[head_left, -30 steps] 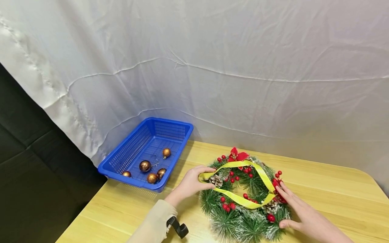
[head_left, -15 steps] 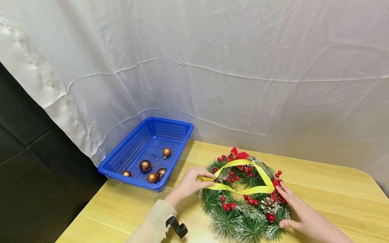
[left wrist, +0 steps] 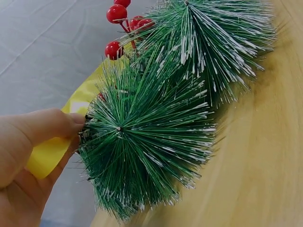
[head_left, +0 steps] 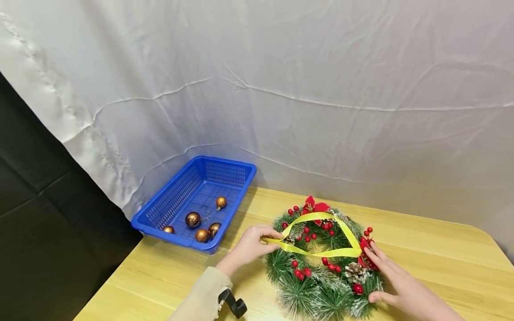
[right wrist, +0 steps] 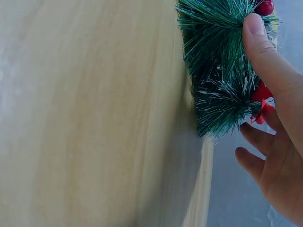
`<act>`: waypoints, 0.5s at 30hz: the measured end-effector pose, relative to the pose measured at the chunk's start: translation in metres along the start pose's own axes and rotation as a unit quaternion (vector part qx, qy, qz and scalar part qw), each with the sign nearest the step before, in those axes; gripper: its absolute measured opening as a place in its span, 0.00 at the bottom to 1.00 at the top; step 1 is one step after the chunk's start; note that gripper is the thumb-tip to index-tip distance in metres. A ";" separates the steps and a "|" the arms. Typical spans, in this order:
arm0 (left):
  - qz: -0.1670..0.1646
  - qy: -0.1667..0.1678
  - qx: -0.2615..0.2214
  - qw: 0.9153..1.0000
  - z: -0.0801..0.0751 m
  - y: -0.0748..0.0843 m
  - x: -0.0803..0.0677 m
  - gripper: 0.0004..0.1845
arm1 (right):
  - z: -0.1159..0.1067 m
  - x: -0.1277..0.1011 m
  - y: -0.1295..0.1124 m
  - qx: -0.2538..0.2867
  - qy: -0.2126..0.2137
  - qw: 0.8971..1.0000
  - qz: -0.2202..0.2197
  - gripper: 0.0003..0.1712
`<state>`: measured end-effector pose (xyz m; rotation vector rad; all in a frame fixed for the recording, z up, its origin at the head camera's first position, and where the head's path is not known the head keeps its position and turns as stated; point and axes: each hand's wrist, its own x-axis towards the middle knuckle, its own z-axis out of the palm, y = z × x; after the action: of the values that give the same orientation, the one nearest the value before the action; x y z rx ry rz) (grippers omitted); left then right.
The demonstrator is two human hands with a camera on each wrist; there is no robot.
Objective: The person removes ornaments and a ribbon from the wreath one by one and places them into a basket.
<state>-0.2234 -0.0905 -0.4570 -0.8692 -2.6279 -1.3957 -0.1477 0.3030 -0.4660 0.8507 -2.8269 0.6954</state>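
Note:
My left hand point(head_left: 253, 244) pinches the end of a yellow ribbon point(head_left: 348, 232) between thumb and fingers at the left side of a green wreath point(head_left: 299, 292). From there the ribbon spreads in a loop over the wreath's centre, running to its right side. In the left wrist view, the ribbon point(left wrist: 47, 158) passes under the thumb beside the frosted pine tufts point(left wrist: 147, 137). My right hand point(head_left: 395, 281) rests against the wreath's right edge with fingers extended, near a red flower point(head_left: 366, 256). The right wrist view shows its thumb point(right wrist: 260, 42) on the green needles.
A blue basket point(head_left: 182, 242) stands left of the wreath, holding several bronze baubles, one of them a dark shiny bauble point(head_left: 192, 219). Both rest on a wooden table point(head_left: 433, 249). A pale curtain point(head_left: 305, 98) hangs behind. A black device is strapped to my left wrist.
My left hand has drawn the ribbon slightly leftward. The near strand has moved away from me, narrowing the loop and uncovering the right pinecone. The right hand stays in place.

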 end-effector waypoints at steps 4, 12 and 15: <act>-0.007 0.010 -0.004 1.000 0.001 0.000 0.001 0.10 | 0.001 0.000 0.000 0.000 0.002 1.000 0.001 0.60; -0.001 0.029 -0.032 0.999 -0.005 0.012 0.005 0.03 | 0.001 0.000 -0.001 0.000 0.000 1.000 0.003 0.60; 0.003 0.047 -0.032 0.998 -0.012 0.021 0.007 0.03 | 0.001 0.000 -0.001 -0.008 0.002 1.000 0.002 0.60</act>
<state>-0.2212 -0.0879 -0.4318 -0.7959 -2.5235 -1.4878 -0.1474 0.3021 -0.4665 0.8421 -2.8272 0.6739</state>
